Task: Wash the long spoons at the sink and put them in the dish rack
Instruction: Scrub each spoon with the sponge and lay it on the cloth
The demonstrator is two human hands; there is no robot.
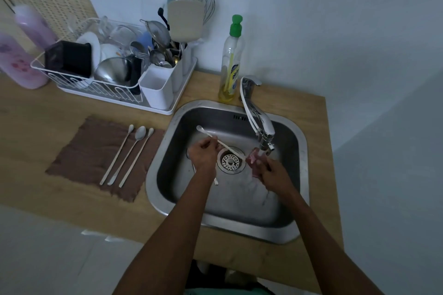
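Head view. The left grip [203,153], a bare hand, is curled round one long spoon [229,148] above the sink [153,175], at centre frame. The spoon's bowl points to the upper left and its handle end lies over the drain strainer [230,161]. The right grip [273,172] is closed round a pink sponge [254,158] just below the faucet [259,124] spout. Three more long spoons [130,153] lie side by side on a brown cloth [81,151] at left.

Handling: the spoon appears light, thin and stiff, and is probably slippery when wet. Pinch it at mid-handle and keep clear of the bowl.

Surface and room: the wooden bench [36,127] carries a crowded dish rack [96,88] at upper left, with a white cutlery holder [158,88] on its near end. A dish soap bottle [231,62] stands behind the sink against a pale wall. The light is dim.
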